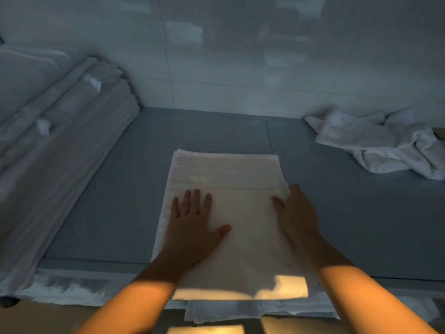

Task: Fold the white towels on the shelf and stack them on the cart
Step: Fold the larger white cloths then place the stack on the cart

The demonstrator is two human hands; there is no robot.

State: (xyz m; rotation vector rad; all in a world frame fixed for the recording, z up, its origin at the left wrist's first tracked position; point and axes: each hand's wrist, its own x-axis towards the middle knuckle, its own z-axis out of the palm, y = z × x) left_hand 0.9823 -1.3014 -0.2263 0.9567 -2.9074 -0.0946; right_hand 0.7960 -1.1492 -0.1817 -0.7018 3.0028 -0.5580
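A white towel lies partly folded on the grey shelf surface, its near end hanging over the shelf's front edge. My left hand lies flat on the towel's left half with the fingers spread. My right hand is at the towel's right edge, the thumb on top and the fingertips curled over the layered edge. A crumpled white towel lies at the back right of the shelf.
A tall stack of folded white linen fills the left side of the shelf. A glossy tiled wall closes the back. The shelf's front edge runs below my forearms, with floor beneath.
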